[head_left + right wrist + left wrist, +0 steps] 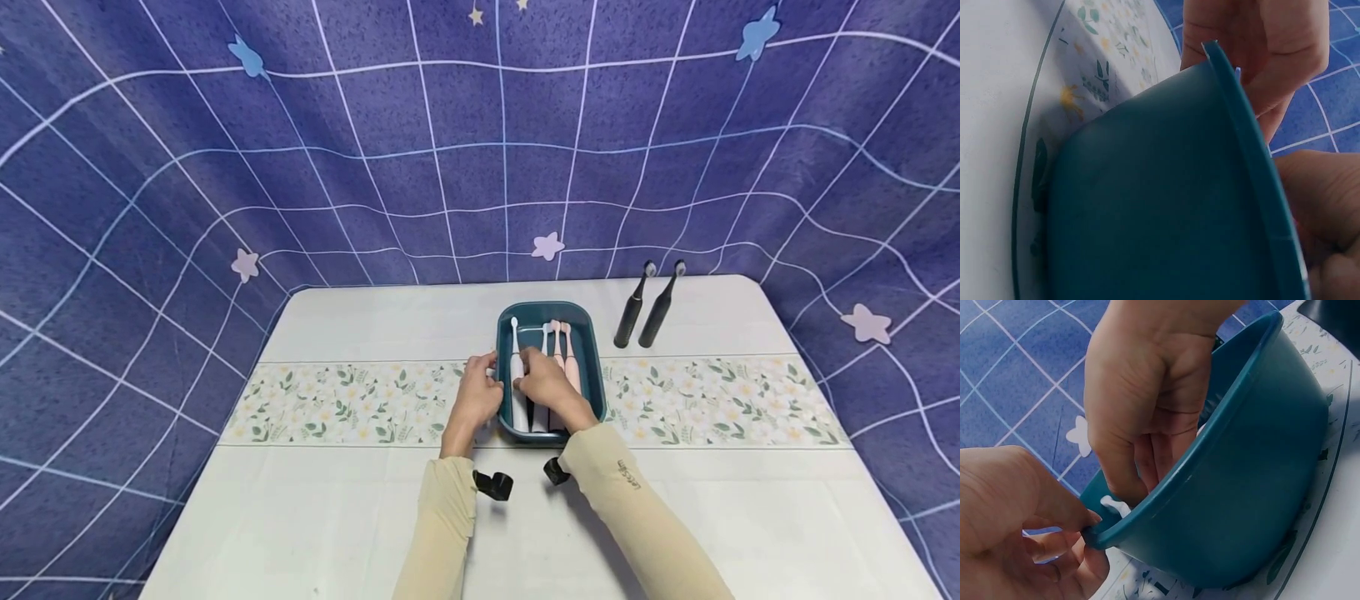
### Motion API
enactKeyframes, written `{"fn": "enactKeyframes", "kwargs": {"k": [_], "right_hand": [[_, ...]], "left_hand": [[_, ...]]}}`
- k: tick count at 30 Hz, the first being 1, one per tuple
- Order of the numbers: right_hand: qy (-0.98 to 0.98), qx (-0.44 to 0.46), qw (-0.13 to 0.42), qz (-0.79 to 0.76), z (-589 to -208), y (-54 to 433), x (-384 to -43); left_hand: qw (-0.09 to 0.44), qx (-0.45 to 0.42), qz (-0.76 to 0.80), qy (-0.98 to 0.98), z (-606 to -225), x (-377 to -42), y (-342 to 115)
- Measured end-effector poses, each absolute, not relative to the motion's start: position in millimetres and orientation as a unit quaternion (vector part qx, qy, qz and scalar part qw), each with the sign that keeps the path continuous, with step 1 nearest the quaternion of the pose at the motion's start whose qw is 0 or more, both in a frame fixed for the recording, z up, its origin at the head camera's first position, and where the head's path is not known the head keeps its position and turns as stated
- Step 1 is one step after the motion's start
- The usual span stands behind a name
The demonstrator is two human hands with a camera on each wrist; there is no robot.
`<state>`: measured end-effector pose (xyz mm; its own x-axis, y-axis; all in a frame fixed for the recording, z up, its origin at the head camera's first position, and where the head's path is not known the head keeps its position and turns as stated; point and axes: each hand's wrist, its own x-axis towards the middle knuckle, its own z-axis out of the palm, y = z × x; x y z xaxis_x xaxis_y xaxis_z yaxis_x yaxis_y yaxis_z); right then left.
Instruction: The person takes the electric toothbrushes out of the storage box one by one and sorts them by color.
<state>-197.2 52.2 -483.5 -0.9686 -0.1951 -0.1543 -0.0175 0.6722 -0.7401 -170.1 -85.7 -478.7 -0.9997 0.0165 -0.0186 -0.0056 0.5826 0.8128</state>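
Observation:
A deep teal plastic bin [596, 387] holds several electric toothbrushes lying side by side. My left hand [480, 392] pinches the bin's left rim between thumb and fingers, seen closely in the left wrist view. Reaching down inside, my right hand [546, 382] has its thumb and curled fingers at the handle of the leftmost white electric toothbrush [517, 367]; its fingertips are partly hidden. That brush's white head [1113, 504] shows beside the fingers in the left wrist view. To the right lie a pale brush [546, 333] and pink toothbrushes [572, 367], partly covered by my right hand.
Two black electric toothbrushes [632, 315] lie at the back right, beyond the bin. A floral band [337, 404] crosses the white tabletop [330, 517]. Behind and on both sides hangs a blue grid-patterned curtain [465, 179] with stars.

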Motion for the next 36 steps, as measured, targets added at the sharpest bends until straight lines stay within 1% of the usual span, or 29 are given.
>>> {"fn": "enactKeyframes", "kwargs": {"k": [4, 20, 28, 36], "right_hand": [[0.895, -0.056, 0.103, -0.431, -487, 54, -197], [0.877, -0.026, 0.082, -0.473, -491, 51, -197], [0.848, -0.037, 0.042, -0.526, -485, 56, -193], [0.832, -0.045, 0.027, -0.552, -479, 61, -190]], "left_hand": [[0.023, -0.004, 0.450, 0.893, -478, -172, -85], [0.021, -0.002, 0.458, 0.888, -476, -171, -85], [0.026, -0.005, 0.458, 0.888, -477, -172, -85], [0.022, -0.007, 0.454, 0.891, -479, -171, -86]]}}
